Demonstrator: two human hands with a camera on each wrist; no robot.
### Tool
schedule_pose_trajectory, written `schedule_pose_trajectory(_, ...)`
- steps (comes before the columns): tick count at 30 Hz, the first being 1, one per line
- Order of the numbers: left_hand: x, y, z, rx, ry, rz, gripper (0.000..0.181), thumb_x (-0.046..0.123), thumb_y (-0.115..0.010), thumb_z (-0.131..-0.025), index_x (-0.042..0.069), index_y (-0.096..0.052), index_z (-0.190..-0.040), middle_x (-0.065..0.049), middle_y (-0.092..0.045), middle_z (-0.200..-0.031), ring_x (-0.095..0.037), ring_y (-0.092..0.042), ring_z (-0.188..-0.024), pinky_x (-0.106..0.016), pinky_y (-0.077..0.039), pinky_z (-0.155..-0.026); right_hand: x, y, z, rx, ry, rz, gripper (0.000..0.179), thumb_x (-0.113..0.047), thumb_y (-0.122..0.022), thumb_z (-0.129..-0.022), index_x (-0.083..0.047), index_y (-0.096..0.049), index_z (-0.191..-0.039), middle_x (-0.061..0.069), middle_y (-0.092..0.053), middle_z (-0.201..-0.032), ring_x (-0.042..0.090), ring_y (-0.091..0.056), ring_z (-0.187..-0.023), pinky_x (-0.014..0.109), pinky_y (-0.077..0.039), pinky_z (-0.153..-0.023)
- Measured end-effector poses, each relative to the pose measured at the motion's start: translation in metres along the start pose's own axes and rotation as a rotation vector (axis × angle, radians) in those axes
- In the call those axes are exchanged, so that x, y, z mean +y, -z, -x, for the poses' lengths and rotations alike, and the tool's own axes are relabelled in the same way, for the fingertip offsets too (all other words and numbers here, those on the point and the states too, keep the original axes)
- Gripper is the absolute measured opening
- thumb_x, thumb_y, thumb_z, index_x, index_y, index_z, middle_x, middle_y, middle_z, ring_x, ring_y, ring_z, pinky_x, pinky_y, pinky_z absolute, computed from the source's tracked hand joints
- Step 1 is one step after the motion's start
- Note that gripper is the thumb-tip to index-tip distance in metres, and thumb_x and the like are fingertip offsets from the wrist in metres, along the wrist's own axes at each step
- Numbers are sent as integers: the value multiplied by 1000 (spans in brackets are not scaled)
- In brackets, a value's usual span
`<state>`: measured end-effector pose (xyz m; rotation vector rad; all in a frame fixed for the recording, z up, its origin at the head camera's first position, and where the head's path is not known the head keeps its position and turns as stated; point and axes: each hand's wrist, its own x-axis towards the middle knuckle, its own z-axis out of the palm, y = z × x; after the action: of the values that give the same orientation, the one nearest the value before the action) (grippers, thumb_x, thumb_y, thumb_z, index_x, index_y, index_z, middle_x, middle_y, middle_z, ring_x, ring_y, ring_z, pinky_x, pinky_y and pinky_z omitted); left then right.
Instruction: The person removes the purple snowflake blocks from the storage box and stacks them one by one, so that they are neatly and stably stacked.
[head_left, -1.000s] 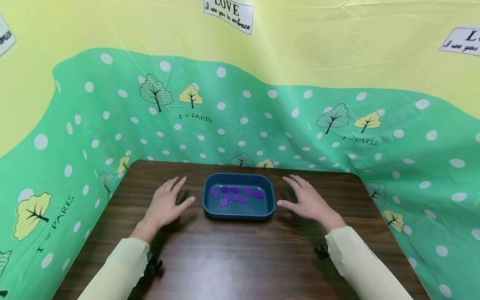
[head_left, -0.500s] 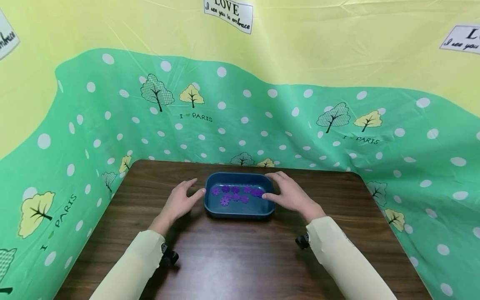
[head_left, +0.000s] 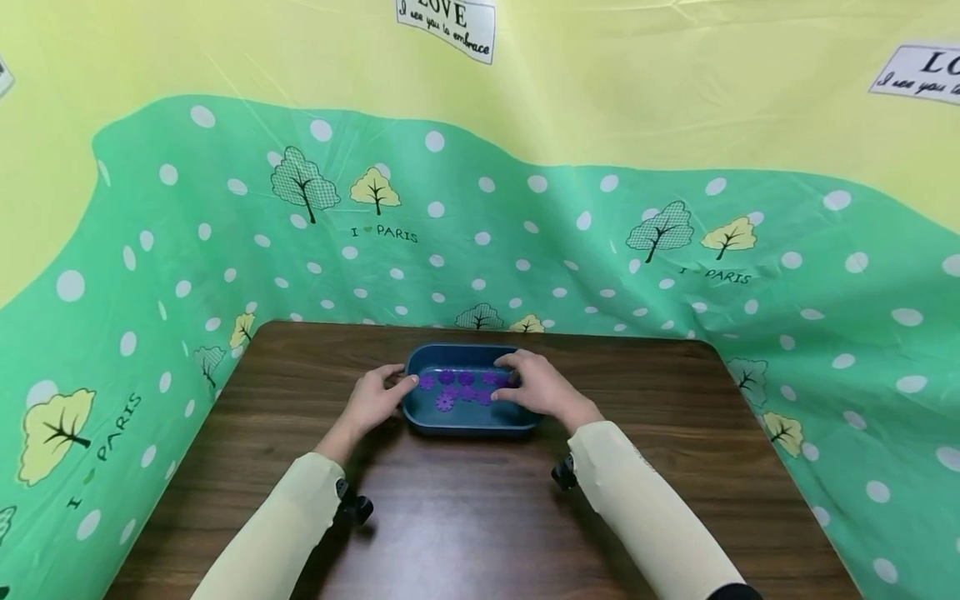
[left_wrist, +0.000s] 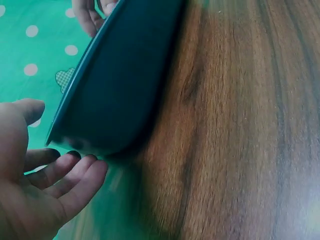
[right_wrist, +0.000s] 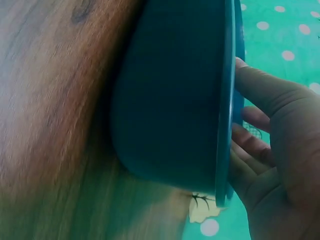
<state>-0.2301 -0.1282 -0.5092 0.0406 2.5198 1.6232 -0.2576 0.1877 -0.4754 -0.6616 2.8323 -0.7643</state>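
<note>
A dark blue plastic tray (head_left: 465,430) holds several small purple notched discs (head_left: 446,402), lying flat on its floor. At the tray's left end is my left hand (head_left: 372,402). Its fingertips (left_wrist: 85,161) are by the outer wall in the left wrist view, and its thumb (left_wrist: 31,109) stays apart above the rim. My right hand (head_left: 542,387) reaches over the right rim into the tray, thumb and fingers spread apart above the discs at that end. Some discs there are covered by this hand. In the right wrist view the tray's wall hides the fingertips.
The tray stands near the back of a brown wooden table (head_left: 457,517). Behind and at both sides hangs a green and yellow cloth (head_left: 420,275) with dots and trees. Small black wrist cameras (head_left: 564,473) sit below the sleeves.
Both hands have moved inward from beside the tray. The left has come up to its left end; the right has crossed the right rim and reached over the discs.
</note>
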Motion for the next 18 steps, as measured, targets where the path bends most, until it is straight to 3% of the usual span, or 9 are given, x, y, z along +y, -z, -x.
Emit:
schedule_pose_trajectory(8,0,-6,-3,11,48,21,56,33,-60,-105,-2,-51,-146,-24,-65,-126,-29,-73,-88,-39,-65,-65,-10,-15,-13,-53,-19,43,57,-33,-85,-86,-8,-66,-134,9,-68,-120,18,-64,-98,40,-59,-88)
schedule_pose_trajectory(14,-3,-6,-3,21,78,132,46,20,-58,-106,-3,-52,-145,-24,-62,-124,-30,-68,-93,-41,-65,-64,-16,-26,-18,-105,-62,110,56,-34,-84,-87,-7,-67,-133,9,-68,-125,23,-63,-113,44,-56,-100)
schedule_pose_trajectory(18,-4,-8,-5,42,110,205,43,18,-61,-105,-3,-55,-142,-20,-61,-116,-26,-65,-88,-36,-63,-59,-16,-31,-21,-126,-106,143,49,-35,-82,-89,-9,-70,-129,7,-71,-123,21,-65,-111,44,-56,-101)
